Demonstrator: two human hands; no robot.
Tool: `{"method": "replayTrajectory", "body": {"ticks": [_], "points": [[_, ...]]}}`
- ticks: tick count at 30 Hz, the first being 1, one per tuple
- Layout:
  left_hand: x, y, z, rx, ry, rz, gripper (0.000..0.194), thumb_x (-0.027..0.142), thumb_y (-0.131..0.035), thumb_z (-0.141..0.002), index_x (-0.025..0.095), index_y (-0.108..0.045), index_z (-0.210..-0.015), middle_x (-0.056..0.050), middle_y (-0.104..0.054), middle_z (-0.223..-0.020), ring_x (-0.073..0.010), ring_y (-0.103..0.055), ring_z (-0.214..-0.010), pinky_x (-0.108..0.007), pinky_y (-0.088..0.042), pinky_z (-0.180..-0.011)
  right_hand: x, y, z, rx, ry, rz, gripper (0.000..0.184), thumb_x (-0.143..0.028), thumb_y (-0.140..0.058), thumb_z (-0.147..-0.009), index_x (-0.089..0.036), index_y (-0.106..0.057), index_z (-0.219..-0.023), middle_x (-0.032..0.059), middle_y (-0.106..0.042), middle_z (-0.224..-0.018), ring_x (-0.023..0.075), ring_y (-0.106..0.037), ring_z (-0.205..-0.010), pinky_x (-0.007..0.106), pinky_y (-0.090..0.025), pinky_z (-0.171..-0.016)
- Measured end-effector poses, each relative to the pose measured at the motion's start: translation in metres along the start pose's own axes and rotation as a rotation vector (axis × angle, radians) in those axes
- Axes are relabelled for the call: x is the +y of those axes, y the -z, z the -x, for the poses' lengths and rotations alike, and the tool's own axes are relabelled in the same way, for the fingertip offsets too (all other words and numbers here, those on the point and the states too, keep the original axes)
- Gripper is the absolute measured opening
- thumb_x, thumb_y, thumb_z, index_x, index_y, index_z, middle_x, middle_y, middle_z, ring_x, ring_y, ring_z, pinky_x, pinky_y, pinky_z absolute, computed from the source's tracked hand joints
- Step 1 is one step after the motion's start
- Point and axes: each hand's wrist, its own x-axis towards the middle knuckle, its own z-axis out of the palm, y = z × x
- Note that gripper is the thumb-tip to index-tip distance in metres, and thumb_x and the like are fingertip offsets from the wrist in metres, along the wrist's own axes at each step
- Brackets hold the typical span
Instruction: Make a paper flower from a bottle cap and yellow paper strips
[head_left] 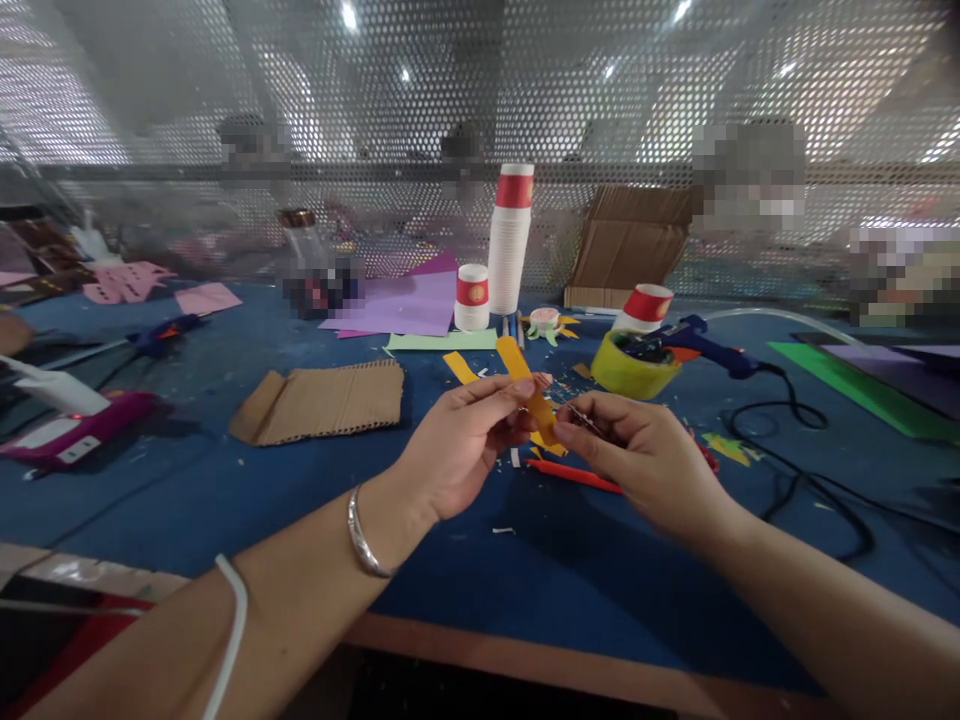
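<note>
My left hand (480, 430) is closed, pinching an orange-yellow paper strip (517, 365) between thumb and fingers above the table. At the strip's lower end, my right hand (637, 450) is closed around a small, thin, dark metallic thing (589, 420), mostly hidden by the fingers; its kind I cannot make out. Another orange-yellow paper piece (459, 368) shows behind my left hand. Below the hands lie paper scraps and a red pen-like stick (574, 475).
A tall stack of paper cups (508, 250) stands at the back, beside a shorter stack (472, 300). Cardboard (337, 400) lies left. To the right are a yellow tape roll (634, 368), a blue glue gun (720, 350) with its black cord, and green paper (855, 385). A purple power strip (82, 430) sits far left.
</note>
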Motion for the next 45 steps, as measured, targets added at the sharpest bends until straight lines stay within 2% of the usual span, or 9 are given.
{"method": "replayTrajectory", "body": {"ticks": [6,10,15,18,21,25,34,38,45], "points": [[0.016,0.001,-0.002,-0.024,0.217,0.127,0.023,0.025,-0.056,-0.086,0.012,-0.072,-0.076,-0.006,-0.071,-0.076,-0.0117,-0.063,-0.063,-0.024,-0.051,-0.062,-0.001,0.008,0.001,0.119,0.077,0.127,0.023,-0.042,-0.068,-0.085,-0.020,-0.067,-0.078,0.0003,-0.056,-0.068,0.0138,-0.045,-0.060,0.027,-0.036,-0.053],[0.008,0.008,-0.011,-0.055,0.421,-0.021,0.040,0.035,-0.047,-0.093,0.014,-0.068,-0.067,-0.004,-0.063,-0.059,-0.0094,-0.054,-0.047,-0.020,-0.042,-0.045,-0.001,0.010,0.003,0.099,0.160,0.204,0.019,-0.037,-0.066,-0.088,-0.021,-0.067,-0.078,-0.0002,-0.058,-0.067,0.0137,-0.049,-0.060,0.026,-0.040,-0.055],[-0.003,0.015,-0.010,-0.184,0.504,-0.169,0.031,0.033,-0.057,-0.089,0.014,-0.070,-0.068,-0.001,-0.061,-0.055,-0.0060,-0.050,-0.044,-0.015,-0.034,-0.040,0.000,0.012,0.009,0.024,0.301,0.345,0.005,-0.022,-0.065,-0.085,-0.022,-0.071,-0.086,-0.0016,-0.065,-0.069,0.0127,-0.055,-0.058,0.025,-0.041,-0.055],[0.002,0.017,-0.006,-0.279,0.527,-0.198,0.040,0.045,-0.060,-0.090,0.012,-0.071,-0.069,-0.002,-0.062,-0.055,-0.0059,-0.051,-0.042,-0.014,-0.034,-0.038,0.001,0.015,0.012,0.012,0.360,0.406,0.011,-0.018,-0.064,-0.083,-0.022,-0.071,-0.090,-0.0012,-0.068,-0.072,0.0126,-0.057,-0.058,0.024,-0.042,-0.055],[0.007,0.015,-0.003,-0.304,0.525,-0.178,0.033,0.038,-0.063,-0.089,0.011,-0.071,-0.071,-0.003,-0.064,-0.057,-0.0065,-0.054,-0.044,-0.015,-0.040,-0.041,0.003,0.017,0.012,0.015,0.410,0.434,0.011,-0.019,-0.063,-0.084,-0.021,-0.071,-0.092,-0.0008,-0.069,-0.072,0.0116,-0.057,-0.056,0.023,-0.042,-0.054],[0.007,0.011,-0.002,-0.255,0.390,-0.181,0.014,0.025,-0.073,-0.080,0.012,-0.070,-0.078,-0.003,-0.067,-0.064,-0.0082,-0.059,-0.051,-0.017,-0.044,-0.048,0.002,0.016,0.010,0.056,0.431,0.413,0.011,-0.018,-0.064,-0.084,-0.020,-0.070,-0.093,-0.0021,-0.067,-0.069,0.0099,-0.053,-0.052,0.022,-0.041,-0.051],[0.000,0.004,0.002,-0.225,-0.282,-0.551,0.023,0.034,-0.068,-0.090,0.017,-0.068,-0.074,0.002,-0.057,-0.067,-0.0079,-0.050,-0.060,-0.022,-0.042,-0.058,0.003,0.014,0.001,0.177,0.133,0.027,0.024,-0.043,-0.068,-0.090,-0.019,-0.067,-0.089,-0.0013,-0.057,-0.070,0.0106,-0.046,-0.057,0.024,-0.039,-0.052],[-0.005,0.004,0.003,-0.156,-0.389,-0.616,0.023,0.038,-0.065,-0.093,0.019,-0.070,-0.081,0.001,-0.059,-0.070,-0.0099,-0.051,-0.062,-0.024,-0.042,-0.058,0.005,0.011,0.000,0.094,0.049,-0.108,0.038,-0.057,-0.060,-0.094,-0.019,-0.062,-0.084,-0.0066,-0.037,-0.060,0.0082,-0.027,-0.049,0.024,-0.023,-0.042],[-0.007,0.000,0.008,-0.142,-0.481,-0.694,0.022,0.034,-0.062,-0.095,0.018,-0.071,-0.084,0.001,-0.061,-0.068,-0.0097,-0.052,-0.061,-0.023,-0.044,-0.058,0.005,0.004,0.004,-0.040,0.030,-0.131,0.041,-0.056,-0.057,-0.096,-0.021,-0.055,-0.075,-0.0066,-0.032,-0.059,0.0088,-0.023,-0.049,0.024,-0.019,-0.041]]}}
